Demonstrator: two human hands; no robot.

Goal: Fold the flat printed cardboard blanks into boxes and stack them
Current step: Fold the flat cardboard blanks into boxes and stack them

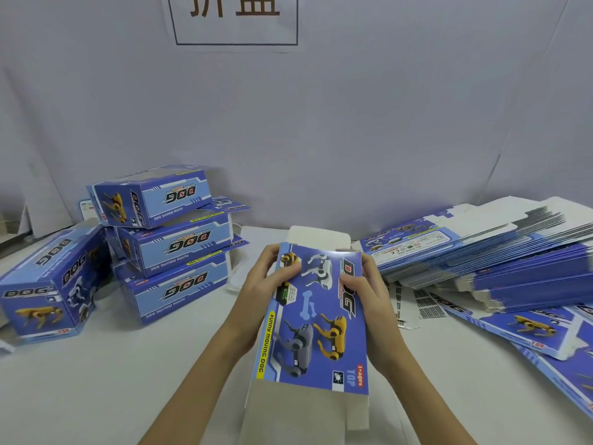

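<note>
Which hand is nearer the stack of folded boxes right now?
Left. The left hand grips the blank's left edge, on the side facing the stack of folded boxes. The right hand grips the opposite edge, nearer the flat blanks.

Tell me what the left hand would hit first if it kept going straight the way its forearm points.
The left hand already grips the blank, so that comes first. Past it, the line runs up and right toward the stack of flat blanks and then the wall, though depth is hard to judge here.
</note>
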